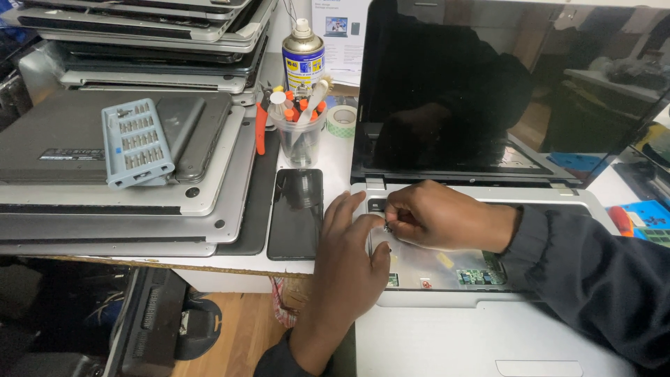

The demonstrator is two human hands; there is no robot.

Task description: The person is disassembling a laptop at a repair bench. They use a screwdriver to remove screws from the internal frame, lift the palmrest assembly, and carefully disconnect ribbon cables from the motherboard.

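An open silver laptop [488,328] lies before me with its dark screen [488,91] upright and its keyboard area stripped, showing a metal plate and green circuit parts [474,276]. My left hand [347,258] rests flat on the laptop's left edge, fingers spread. My right hand [436,215] is curled over the bare plate, its fingertips pinching something tiny and dark, too small to name. The two hands touch each other near the laptop's upper left corner.
A black phone [296,213] lies left of the laptop. Behind it stand a clear cup of tools [299,126], a spray can [303,59] and a tape roll [341,120]. Stacked laptops [125,195] fill the left, with a blue screwdriver-bit case [136,143] on top.
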